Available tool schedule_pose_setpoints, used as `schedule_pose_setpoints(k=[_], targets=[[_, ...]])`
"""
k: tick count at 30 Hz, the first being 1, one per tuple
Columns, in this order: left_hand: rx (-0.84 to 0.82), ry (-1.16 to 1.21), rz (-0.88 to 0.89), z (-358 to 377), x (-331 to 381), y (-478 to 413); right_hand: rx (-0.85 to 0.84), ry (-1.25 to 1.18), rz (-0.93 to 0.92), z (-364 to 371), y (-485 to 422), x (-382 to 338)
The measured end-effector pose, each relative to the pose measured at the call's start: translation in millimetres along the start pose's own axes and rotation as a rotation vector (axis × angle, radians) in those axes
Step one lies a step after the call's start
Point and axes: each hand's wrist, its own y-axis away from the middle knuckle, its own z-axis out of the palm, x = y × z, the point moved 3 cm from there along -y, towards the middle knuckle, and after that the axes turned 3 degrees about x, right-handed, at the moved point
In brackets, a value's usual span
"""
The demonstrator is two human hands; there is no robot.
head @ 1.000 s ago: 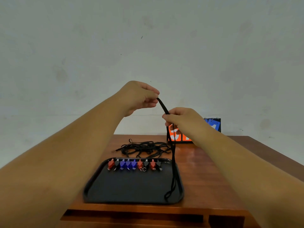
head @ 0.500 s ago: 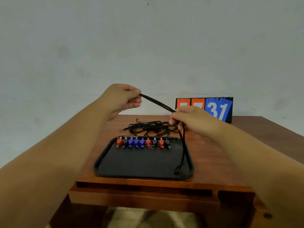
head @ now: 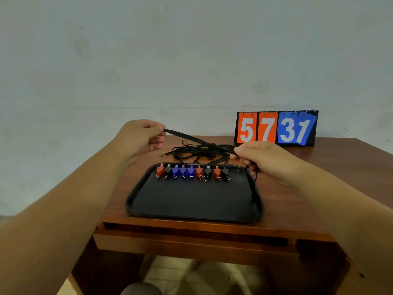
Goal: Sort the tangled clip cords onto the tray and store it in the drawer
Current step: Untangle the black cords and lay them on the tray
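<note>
A black cord (head: 191, 138) stretches taut between my two hands above the table. My left hand (head: 142, 137) pinches one end of it; my right hand (head: 259, 158) pinches it farther along, and the rest hangs down along the right rim of the black tray (head: 191, 201). Red, blue and black clips (head: 191, 172) lie in a row along the tray's far edge. A tangle of black cords (head: 202, 151) lies on the wooden table (head: 319, 167) just behind the tray.
A flip scoreboard (head: 276, 128) reading 57 and 31 stands at the back right against the wall. The drawer front (head: 191, 241) sits shut under the table's near edge. Tiled floor shows below.
Both hands have come down from chest height toward the table, carrying the cord. The view has tilted down, so the scoreboard and drawer front now show fully.
</note>
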Motion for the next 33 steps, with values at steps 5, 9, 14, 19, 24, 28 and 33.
schedule_pose_setpoints(k=[5, 9, 14, 19, 24, 28, 33], targets=[[0.074, 0.017, -0.055, -19, -27, -4, 0.022, 0.127, -0.033, 3, 3, 14], [0.118, 0.008, -0.083, -28, -45, -3, 0.088, 0.211, -0.009, 1, 7, 26], [0.146, -0.076, -0.095, -40, -67, 1, 0.092, 0.242, 0.018, -1, 12, 41], [0.146, -0.194, -0.072, -49, -82, 7, 0.156, 0.253, 0.033, -1, 16, 61], [0.144, -0.319, -0.023, -50, -85, 20, 0.203, 0.271, 0.035, 5, 20, 79], [0.149, -0.296, -0.058, -48, -91, 33, 0.210, 0.291, 0.029, 9, 22, 85], [0.107, -0.336, -0.067, -49, -106, 42, 0.208, 0.329, 0.025, 11, 20, 91]])
